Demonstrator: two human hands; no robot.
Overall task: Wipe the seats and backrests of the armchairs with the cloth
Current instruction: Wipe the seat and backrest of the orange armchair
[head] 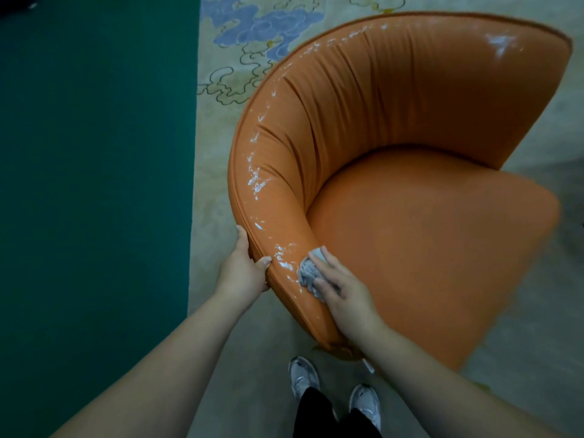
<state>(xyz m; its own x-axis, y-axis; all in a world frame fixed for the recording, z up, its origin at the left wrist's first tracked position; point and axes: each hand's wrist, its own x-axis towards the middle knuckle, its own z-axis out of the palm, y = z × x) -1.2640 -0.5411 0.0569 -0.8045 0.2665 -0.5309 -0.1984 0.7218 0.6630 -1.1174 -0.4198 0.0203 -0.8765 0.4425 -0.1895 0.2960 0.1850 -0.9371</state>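
An orange armchair with a curved, pleated backrest fills the right of the head view; its top rim shines wet. My left hand grips the near end of the backrest rim, thumb on top and fingers around the outer side. My right hand holds a crumpled grey cloth and presses it against the inner face of the backrest, just right of my left hand, near where the backrest meets the seat. Part of the cloth is hidden under my fingers.
The chair stands on a pale carpet with blue cloud patterns. A dark green floor area lies to the left. My feet in grey sneakers stand just below the chair's near end.
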